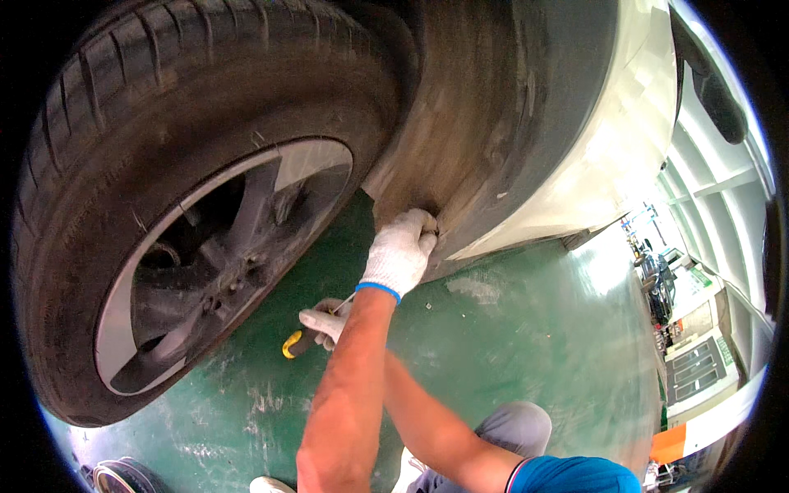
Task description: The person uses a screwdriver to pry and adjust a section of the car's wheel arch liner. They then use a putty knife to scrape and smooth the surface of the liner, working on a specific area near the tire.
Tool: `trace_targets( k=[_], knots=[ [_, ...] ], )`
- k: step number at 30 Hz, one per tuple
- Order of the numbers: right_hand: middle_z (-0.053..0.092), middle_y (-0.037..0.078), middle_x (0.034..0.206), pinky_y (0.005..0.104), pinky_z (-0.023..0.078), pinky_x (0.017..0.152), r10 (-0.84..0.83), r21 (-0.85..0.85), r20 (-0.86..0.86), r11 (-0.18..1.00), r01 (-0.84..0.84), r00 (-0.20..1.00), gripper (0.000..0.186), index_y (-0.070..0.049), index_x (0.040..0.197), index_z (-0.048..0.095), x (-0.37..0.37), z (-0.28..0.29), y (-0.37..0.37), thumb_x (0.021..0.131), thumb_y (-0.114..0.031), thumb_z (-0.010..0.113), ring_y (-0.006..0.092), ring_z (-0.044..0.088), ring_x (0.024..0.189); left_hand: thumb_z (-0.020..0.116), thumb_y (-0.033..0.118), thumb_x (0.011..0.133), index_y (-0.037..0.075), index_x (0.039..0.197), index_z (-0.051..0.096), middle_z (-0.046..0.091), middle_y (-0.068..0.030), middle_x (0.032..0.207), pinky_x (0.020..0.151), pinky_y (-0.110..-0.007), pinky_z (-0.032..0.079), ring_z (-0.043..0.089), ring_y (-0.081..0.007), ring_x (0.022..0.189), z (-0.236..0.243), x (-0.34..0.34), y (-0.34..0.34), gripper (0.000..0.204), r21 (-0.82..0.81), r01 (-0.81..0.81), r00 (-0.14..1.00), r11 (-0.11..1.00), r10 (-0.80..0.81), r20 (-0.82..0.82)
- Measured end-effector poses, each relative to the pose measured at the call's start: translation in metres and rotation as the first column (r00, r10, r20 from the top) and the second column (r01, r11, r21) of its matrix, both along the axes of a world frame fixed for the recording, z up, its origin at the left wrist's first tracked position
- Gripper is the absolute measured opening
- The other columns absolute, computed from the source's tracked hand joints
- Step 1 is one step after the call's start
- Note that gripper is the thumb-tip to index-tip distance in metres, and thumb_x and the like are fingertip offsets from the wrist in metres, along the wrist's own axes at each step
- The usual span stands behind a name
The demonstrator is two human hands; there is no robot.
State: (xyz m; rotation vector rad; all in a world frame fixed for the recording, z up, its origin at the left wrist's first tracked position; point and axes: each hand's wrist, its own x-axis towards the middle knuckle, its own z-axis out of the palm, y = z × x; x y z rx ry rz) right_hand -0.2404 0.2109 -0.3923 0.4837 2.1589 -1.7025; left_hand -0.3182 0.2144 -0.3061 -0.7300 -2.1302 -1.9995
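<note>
My left hand (402, 251), in a white knit glove with a blue cuff, reaches up to the dirty dark lower trim (468, 123) of a white vehicle, just behind the wheel arch. Its fingers are curled at a dark spot on the trim; what they hold is hidden. Lower down, partly behind my left forearm, my right hand (325, 324), also gloved, grips a screwdriver (292, 344) with a yellow and dark handle. A large tyre (99, 164) on a spoked alloy wheel (246, 263) stands close on the left of both hands.
The green floor (493, 345) lies under the vehicle, whose white body panel (616, 123) curves away to the right. A round rim-like object (115, 478) sits at the lower left. Doors (690, 370) and assorted equipment (657, 292) are at the far right. My knee (514, 423) is at lower right.
</note>
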Motion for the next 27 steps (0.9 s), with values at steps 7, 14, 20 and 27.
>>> trace_targets(
  k=[7, 14, 20, 27],
  knots=[
    [0.056, -0.002, 0.070, 0.0271, 0.037, 0.049, 0.120, 0.064, 0.075, 0.990, -0.125, 0.990, 0.047, -0.008, 0.099, 0.068, -0.001, 0.002, -0.005, 0.088, -0.052, 0.078, 0.0084, 0.049, 0.057, 0.049, 0.043, 0.100, 0.006, 0.118, 0.066, 0.068, -0.0262, 0.118, 0.098, -0.053, 0.048, 0.062, -0.0471, 0.114, -0.010, -0.006, 0.009, 0.044, 0.009, 0.158, 0.958, 0.987, -0.155, 0.241],
    [0.064, 0.005, 0.071, 0.0327, 0.046, 0.056, 0.489, 0.334, 0.141, 0.795, -0.507, 0.861, 0.046, -0.003, 0.094, 0.070, -0.024, -0.013, 0.015, 0.087, -0.048, 0.078, 0.0157, 0.060, 0.062, 0.063, 0.028, 0.095, 0.007, 0.111, 0.068, 0.072, -0.0231, 0.108, 0.090, -0.052, 0.053, 0.068, -0.0449, 0.102, 0.000, 0.012, 0.023, 0.026, 0.194, -0.142, 0.975, 0.971, 0.102, 0.199],
    [0.072, 0.017, 0.084, 0.0462, 0.050, 0.072, 0.780, 0.571, 0.433, 0.152, -0.807, 0.453, 0.049, -0.005, 0.092, 0.070, -0.030, -0.013, 0.035, 0.085, -0.054, 0.070, 0.0342, 0.069, 0.080, 0.065, 0.026, 0.093, 0.008, 0.115, 0.069, 0.073, -0.0223, 0.109, 0.094, -0.048, 0.053, 0.068, -0.0434, 0.107, 0.000, 0.012, -0.001, 0.029, 0.166, 0.024, 0.981, 0.986, -0.055, 0.185],
    [0.066, 0.017, 0.126, 0.0437, 0.047, 0.102, 0.820, 0.603, 0.263, 0.272, -0.750, 0.508, 0.054, -0.013, 0.124, 0.066, 0.020, -0.083, 0.143, 0.088, -0.053, 0.071, 0.0317, 0.062, 0.115, 0.067, 0.026, 0.094, 0.003, 0.098, 0.072, 0.072, -0.0154, 0.086, 0.075, -0.039, 0.058, 0.073, -0.0253, 0.079, -0.015, -0.001, 0.022, 0.024, 0.624, 0.155, 0.775, 0.766, -0.486, 0.404]
  ],
)
